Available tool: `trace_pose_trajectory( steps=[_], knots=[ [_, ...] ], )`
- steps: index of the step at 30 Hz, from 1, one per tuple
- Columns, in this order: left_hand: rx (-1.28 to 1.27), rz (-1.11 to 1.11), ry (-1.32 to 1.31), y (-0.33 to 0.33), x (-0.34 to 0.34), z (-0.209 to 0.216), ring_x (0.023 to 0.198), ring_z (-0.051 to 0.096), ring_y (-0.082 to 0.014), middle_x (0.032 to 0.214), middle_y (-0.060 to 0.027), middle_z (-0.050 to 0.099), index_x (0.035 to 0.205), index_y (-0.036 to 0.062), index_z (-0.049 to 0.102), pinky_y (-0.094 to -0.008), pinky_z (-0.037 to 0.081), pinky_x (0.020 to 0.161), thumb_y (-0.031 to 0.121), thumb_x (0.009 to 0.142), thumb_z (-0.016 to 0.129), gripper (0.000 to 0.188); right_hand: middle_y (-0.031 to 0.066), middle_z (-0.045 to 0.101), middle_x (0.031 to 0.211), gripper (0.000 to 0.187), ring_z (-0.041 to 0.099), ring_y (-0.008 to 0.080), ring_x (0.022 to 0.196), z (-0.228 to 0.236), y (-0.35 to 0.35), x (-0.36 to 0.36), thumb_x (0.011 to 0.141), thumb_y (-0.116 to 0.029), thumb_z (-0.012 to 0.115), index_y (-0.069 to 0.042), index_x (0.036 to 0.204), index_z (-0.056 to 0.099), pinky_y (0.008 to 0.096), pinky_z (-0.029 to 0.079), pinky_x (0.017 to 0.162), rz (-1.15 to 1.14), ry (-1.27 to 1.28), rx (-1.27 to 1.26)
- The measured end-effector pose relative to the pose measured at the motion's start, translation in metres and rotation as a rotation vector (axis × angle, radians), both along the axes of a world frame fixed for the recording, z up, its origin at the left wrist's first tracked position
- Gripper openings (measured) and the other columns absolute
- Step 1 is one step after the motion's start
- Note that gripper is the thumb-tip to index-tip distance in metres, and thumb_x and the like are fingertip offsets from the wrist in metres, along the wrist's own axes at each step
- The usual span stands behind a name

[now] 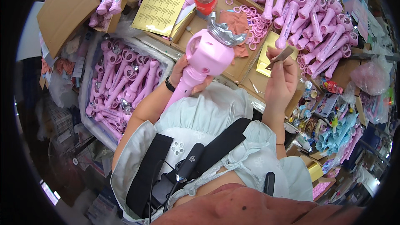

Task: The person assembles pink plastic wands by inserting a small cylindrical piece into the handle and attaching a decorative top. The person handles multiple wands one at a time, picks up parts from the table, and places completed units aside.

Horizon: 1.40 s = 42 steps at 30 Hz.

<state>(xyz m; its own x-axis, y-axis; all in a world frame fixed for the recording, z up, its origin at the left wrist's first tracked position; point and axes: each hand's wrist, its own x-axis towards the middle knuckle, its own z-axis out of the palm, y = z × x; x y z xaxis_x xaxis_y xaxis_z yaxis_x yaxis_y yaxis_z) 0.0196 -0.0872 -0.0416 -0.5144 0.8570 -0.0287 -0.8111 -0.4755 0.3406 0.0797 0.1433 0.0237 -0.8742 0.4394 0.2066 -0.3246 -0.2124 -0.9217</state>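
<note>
A pink toy wand [189,80] with a hollow rounded head and a silver crown [225,31] is tilted up in front of my chest. My left hand [179,71] is closed around it just below the head, with fingers showing on both sides. To the right, my raised right hand [280,81] pinches a small flat grey-brown strip [282,57] between thumb and fingertips. The strip is apart from the wand; its exact kind cannot be made out. Behind the wand's crown lies an orange cloth [235,23].
A plastic-lined bin [85,112] of similar pink wands stands at left. More pink wands [318,21] are heaped at far right. Pink rings [256,27], a red-capped bottle [206,2] and a yellow printed sheet [164,4] lie at the back. Small bottles and blue items crowd the right.
</note>
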Motion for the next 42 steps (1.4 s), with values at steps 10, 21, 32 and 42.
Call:
trace_pose_trajectory(
  steps=[10,21,32,42],
  knots=[
    [-0.021,-0.125,0.147,-0.007,0.007,0.003,0.044,0.054,-0.0195,0.080,-0.0222,0.058,0.115,-0.0060,0.045,-0.0257,0.040,0.036,0.061,0.079,0.050,0.076,0.0090,0.060,0.091,0.021,0.054,0.0181,0.081,0.026,-0.007,0.011,0.076,0.007,0.062,0.002,0.096,0.060,0.0293,0.043,0.077,-0.024,0.051,0.533],
    [0.025,-0.084,0.112,-0.009,0.011,0.001,0.045,0.054,-0.0207,0.081,-0.0238,0.058,0.116,-0.0074,0.043,-0.0263,0.041,0.036,0.059,0.078,0.052,0.077,0.0083,0.061,0.087,0.024,0.055,0.0217,0.077,0.042,-0.017,0.002,0.071,0.009,0.062,-0.001,0.093,0.063,0.0333,0.044,0.076,0.060,0.183,0.693],
    [-0.020,-0.047,0.111,-0.007,0.006,0.004,0.046,0.054,-0.0189,0.080,-0.0199,0.058,0.112,-0.0072,0.045,-0.0260,0.041,0.037,0.058,0.081,0.049,0.073,0.0043,0.058,0.086,0.017,0.053,0.0121,0.080,-0.036,0.027,0.019,0.082,0.001,0.058,0.003,0.099,0.061,0.0247,0.041,0.077,-0.262,-0.144,0.446],
    [-0.133,-0.040,0.031,0.002,0.008,-0.001,0.049,0.055,-0.0192,0.083,-0.0194,0.059,0.113,-0.0046,0.045,-0.0261,0.044,0.039,0.055,0.084,0.049,0.067,0.0139,0.061,0.095,0.021,0.058,0.0290,0.091,-0.118,0.052,0.068,0.083,-0.008,0.058,0.002,0.102,0.060,0.0355,0.044,0.086,-0.493,-0.389,1.031]
  ],
)
